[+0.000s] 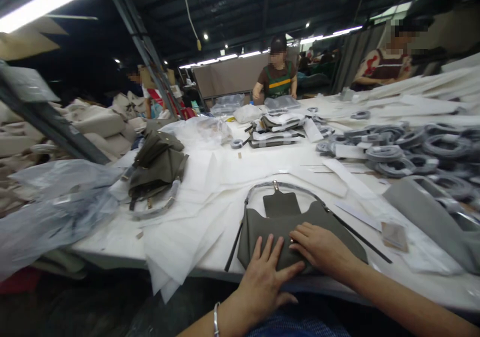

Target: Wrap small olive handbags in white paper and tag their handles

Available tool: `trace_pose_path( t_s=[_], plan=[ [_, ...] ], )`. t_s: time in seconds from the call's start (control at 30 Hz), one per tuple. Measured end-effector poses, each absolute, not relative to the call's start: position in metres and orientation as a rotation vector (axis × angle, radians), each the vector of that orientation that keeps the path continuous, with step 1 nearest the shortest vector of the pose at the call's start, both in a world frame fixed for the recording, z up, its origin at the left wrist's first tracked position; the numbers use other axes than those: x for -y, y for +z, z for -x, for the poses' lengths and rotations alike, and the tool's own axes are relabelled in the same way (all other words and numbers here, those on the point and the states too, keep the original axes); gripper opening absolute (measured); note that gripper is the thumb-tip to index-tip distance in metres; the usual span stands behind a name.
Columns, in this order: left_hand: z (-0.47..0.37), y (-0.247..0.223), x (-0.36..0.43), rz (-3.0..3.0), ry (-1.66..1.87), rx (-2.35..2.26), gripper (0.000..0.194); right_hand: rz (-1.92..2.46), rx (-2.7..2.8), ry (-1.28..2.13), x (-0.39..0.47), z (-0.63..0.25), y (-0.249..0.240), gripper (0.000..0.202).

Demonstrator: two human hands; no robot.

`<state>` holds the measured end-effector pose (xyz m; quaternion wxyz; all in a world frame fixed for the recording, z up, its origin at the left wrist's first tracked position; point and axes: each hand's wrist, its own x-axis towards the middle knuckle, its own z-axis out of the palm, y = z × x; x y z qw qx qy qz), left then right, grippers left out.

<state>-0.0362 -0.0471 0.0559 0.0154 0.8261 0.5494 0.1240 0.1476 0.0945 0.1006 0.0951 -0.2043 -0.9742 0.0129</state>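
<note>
A grey-green handbag (pixel 258 229) lies flat in front of me at the table's near edge, its flap (pixel 281 205) folded up and away from me. Its shoulder strap (pixel 300 189) curves behind the flap, and thin dark strap ends stick out on both sides. My left hand (pixel 264 272) rests on the bag's front with the fingers spread. Close beside it, my right hand (pixel 318 247) has its fingers bent together at a small metal clasp (pixel 292 240) on the bag's front. The fingertips touch the clasp.
Stacked olive bags (pixel 159 164) stand to the left by clear plastic (pixel 67 202). White foam sheets (pixel 187 232) overhang the front edge. Wrapped coiled straps (pixel 390 152) and a grey panel (pixel 423 217) lie right. Wrapped bags (pixel 277 129) sit farther back, before a co-worker (pixel 277 77).
</note>
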Motion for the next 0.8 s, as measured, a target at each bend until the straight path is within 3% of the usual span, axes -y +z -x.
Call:
trace_pose_path(
  t_s=[0.2,0.4,0.6,0.7,0.8],
  plan=[
    [0.038,0.069,0.052,-2.588,0.434,-1.740,0.069,0.405,2.943,-0.076,-0.105,-0.126,0.089,0.023],
    [0.040,0.070,0.057,-2.617,0.465,-1.785,0.062,0.992,3.061,-0.103,-0.113,-0.111,0.099,0.043],
    [0.042,0.074,0.058,-2.626,0.500,-1.821,0.056,0.353,2.970,0.043,-0.108,-0.021,0.127,0.024],
    [0.043,0.076,0.057,-2.631,0.527,-1.823,0.054,0.068,2.900,0.190,-0.097,0.042,0.109,0.051],
    [0.044,0.079,0.057,-2.657,0.520,-1.842,0.050,-0.076,2.837,0.390,-0.090,0.093,0.084,0.064]
  ],
)
